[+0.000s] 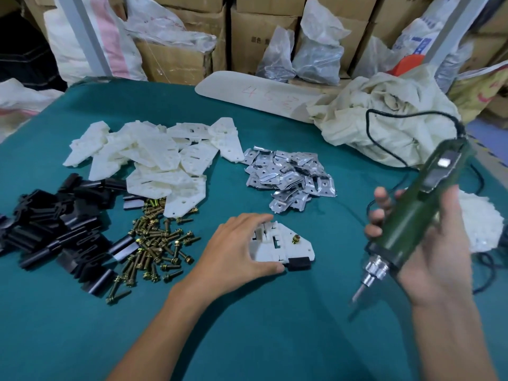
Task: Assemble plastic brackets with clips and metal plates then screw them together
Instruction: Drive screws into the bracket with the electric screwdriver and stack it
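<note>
Left hand [236, 243] lies near the middle of the green desk [247, 331]. Its thumb and fingers curl round the edges of a white plastic bracket [277, 244], holding it flat on the surface. A brass screw [296, 238] stands in the bracket's right part, and a black clip [299, 264] sits at its near right corner.

Right hand [439, 259] is raised over the desk's right side, wrapped round a green electric screwdriver [420, 210]. The tool tilts, its bit [357, 294] pointing down and left, clear of the bracket. A black cable [398, 114] runs from the tool's top end over a crumpled cream cloth [384, 133] at the far right corner.

Toward the left edge lie loose black clips [55, 221], and next to them a scatter of brass screws [154, 243]. Behind those is a heap of white brackets [154, 160], and to its right a pile of shiny metal plates [288, 177]. Cardboard boxes [255, 37] and plastic bags stand beyond the far edge.
</note>
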Demonstrator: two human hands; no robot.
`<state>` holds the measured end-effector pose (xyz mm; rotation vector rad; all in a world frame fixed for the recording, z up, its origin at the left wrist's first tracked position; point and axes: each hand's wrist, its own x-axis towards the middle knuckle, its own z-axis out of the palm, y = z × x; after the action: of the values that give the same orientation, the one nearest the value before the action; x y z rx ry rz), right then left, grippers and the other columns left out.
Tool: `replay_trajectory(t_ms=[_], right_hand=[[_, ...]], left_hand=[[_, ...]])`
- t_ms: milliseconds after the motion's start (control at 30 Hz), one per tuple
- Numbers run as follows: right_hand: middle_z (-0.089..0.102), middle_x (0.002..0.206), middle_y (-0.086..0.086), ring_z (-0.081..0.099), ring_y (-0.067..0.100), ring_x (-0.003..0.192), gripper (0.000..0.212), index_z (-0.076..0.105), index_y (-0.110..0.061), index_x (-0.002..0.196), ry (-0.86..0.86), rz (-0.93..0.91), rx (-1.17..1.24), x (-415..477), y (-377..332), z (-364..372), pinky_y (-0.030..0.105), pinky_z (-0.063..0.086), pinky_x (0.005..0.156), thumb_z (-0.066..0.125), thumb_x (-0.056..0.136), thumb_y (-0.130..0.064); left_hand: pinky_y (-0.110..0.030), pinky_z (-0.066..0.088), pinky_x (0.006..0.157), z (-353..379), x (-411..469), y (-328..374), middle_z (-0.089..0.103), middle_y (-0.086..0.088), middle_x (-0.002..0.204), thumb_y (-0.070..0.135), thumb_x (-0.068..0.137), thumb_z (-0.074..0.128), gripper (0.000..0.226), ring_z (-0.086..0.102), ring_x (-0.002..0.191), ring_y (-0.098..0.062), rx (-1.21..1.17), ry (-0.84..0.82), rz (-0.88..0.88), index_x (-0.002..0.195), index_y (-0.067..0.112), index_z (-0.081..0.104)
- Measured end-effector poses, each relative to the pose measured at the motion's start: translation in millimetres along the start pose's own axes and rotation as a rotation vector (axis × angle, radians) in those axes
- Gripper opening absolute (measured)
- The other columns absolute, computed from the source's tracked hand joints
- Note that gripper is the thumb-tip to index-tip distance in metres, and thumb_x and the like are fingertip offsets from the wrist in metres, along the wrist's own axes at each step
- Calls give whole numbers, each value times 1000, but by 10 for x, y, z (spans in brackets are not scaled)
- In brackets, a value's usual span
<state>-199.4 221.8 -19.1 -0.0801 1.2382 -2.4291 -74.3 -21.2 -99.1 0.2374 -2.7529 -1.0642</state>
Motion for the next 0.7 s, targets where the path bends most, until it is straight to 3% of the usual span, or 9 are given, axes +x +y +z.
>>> replay_trajectory(t_ms=[67, 167, 267, 367, 533, 700], right_hand=[[66, 76, 1, 70, 21, 76, 47, 56, -20, 93, 43, -99, -75, 75, 36, 264, 26, 55, 60, 53, 93, -67], [58, 60, 2, 75, 31, 81, 51, 59, -19, 90, -18, -284, -173, 155, 83, 637, 41, 63, 72, 84, 68, -59], [60, 58, 1, 65, 23, 52, 23, 67, -25, 73, -81, -441, -326, 220, 143, 830, 37, 57, 57, 83, 75, -41], [60, 57, 0, 54, 20, 42, 26, 64, -25, 70, -117, -533, -409, 279, 230, 978, 33, 49, 48, 83, 74, -42], [58, 58, 0, 53, 22, 42, 33, 61, -16, 74, -133, -549, -475, 339, 413, 1025, 33, 48, 49, 83, 77, -39], [58, 57, 0, 52, 22, 42, 22, 65, -26, 68, -118, -521, -480, 375, 482, 986, 31, 48, 48, 82, 77, -36]], left_hand=[[-24, 31, 105, 3, -1, -2, 45, 26, 136, 74, 64, 76, 91, 36, 122, 5, -5, 5, 1, 143, 43, 41], [-25, 32, 108, 5, 2, -5, 43, 28, 132, 69, 64, 80, 91, 35, 120, 6, -9, 8, -4, 143, 44, 43], [-27, 32, 109, 1, 8, -3, 48, 21, 138, 67, 64, 82, 90, 39, 125, 0, -5, 10, -6, 142, 42, 45], [-25, 33, 106, 2, 20, -8, 49, 17, 139, 67, 64, 82, 94, 39, 125, -5, 12, 3, -11, 144, 37, 45], [-18, 29, 97, 18, 39, -30, 47, 18, 134, 70, 64, 80, 97, 34, 123, -4, 45, -16, -15, 147, 35, 44], [-20, 32, 98, 20, 49, -50, 42, 26, 123, 75, 64, 76, 96, 33, 117, 0, 40, -25, -13, 146, 38, 44]])
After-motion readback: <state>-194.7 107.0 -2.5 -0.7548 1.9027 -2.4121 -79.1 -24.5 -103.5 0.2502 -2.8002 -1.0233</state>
